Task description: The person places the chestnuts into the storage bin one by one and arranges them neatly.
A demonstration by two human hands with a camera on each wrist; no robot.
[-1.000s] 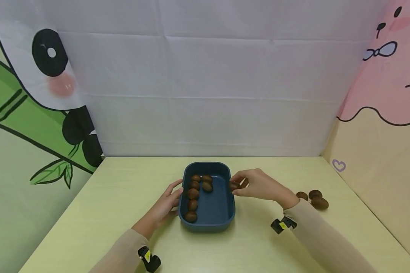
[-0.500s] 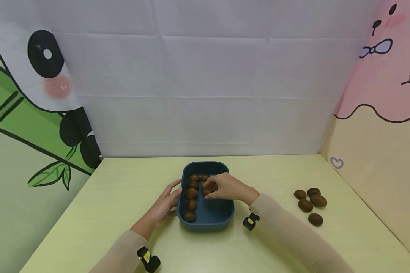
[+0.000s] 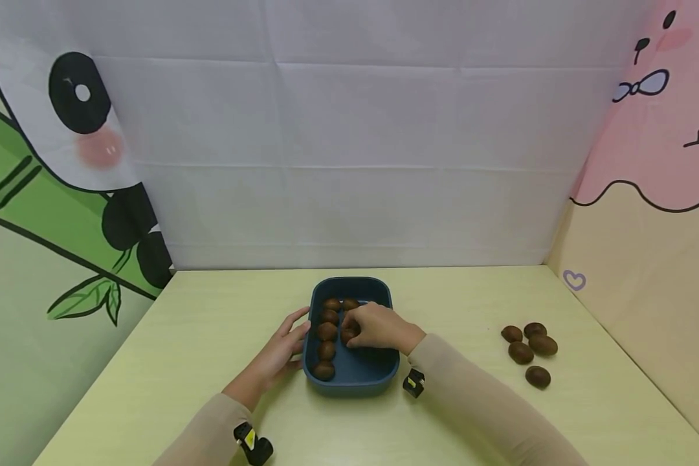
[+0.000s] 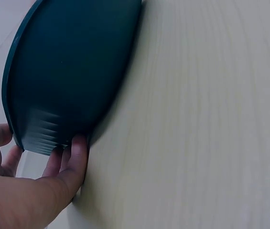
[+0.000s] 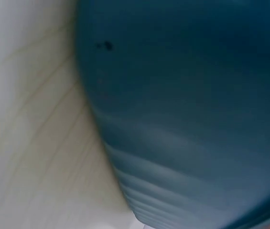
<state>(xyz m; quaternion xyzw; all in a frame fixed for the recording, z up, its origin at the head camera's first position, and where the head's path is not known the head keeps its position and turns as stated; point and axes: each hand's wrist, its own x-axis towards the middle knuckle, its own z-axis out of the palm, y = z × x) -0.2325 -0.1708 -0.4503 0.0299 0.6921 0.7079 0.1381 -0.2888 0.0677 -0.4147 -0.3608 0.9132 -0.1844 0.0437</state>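
My right hand reaches over the right side of a dark blue rectangular box and pinches a brown egg-shaped piece low inside it. Similar brown pieces line the box's left wall in a column, and another sits at the back, beside the column's top. My left hand rests against the box's left outer side, its fingers lightly bent. In the left wrist view, fingertips touch the outer wall. The right wrist view shows mostly the box's outer wall.
Several more brown pieces lie loosely grouped on the pale wooden table to the right, beyond my right sleeve. A white cloth hangs behind the table, with cartoon-printed panels at both sides.
My right hand has carried the brown piece from the box's right rim leftward into the box, then lower and slightly toward me. The left hand and the box stay in place.
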